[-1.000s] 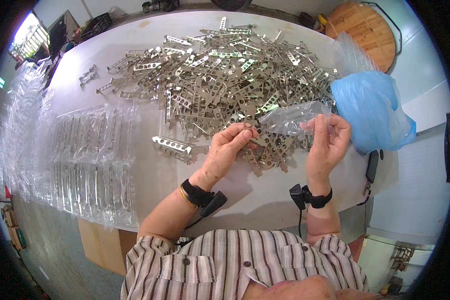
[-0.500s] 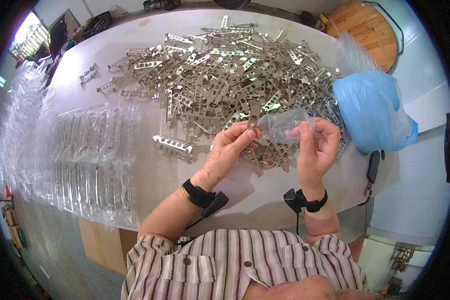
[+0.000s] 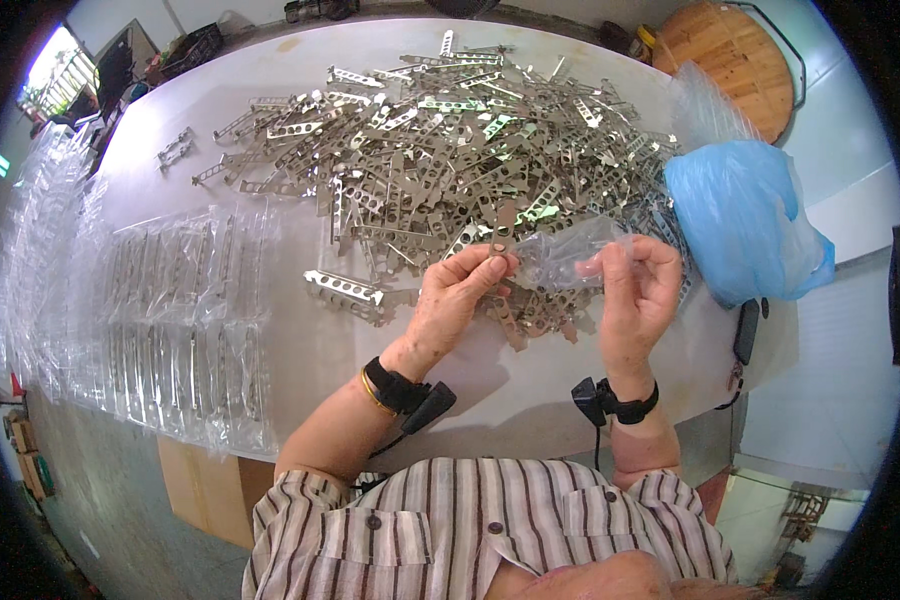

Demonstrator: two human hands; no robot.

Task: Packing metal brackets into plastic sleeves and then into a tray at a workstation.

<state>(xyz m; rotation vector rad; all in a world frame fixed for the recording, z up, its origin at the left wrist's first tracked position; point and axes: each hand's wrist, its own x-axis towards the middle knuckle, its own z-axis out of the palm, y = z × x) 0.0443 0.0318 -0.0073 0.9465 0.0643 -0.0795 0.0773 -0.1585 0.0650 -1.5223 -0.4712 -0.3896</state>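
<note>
My left hand (image 3: 455,298) pinches a flat perforated metal bracket (image 3: 504,222) by its lower end, holding it upright above the table. My right hand (image 3: 637,290) grips a small clear plastic bag (image 3: 568,255) just right of the bracket, its mouth turned toward the left hand. Both hands hover over the near edge of a big pile of the same metal brackets (image 3: 450,150) on the grey table (image 3: 300,350). Each wrist wears a black band with a cable.
Rows of bagged brackets (image 3: 185,310) lie on the table's left side, with more clear bags (image 3: 30,240) beyond. One loose bracket (image 3: 344,288) lies left of my hands. A blue plastic bag (image 3: 740,220) sits at the right edge, and a round wooden stool (image 3: 730,55) behind it.
My right hand has drawn closer to the left hand with the clear bag. The left hand now holds a bracket upright at the bag's mouth.
</note>
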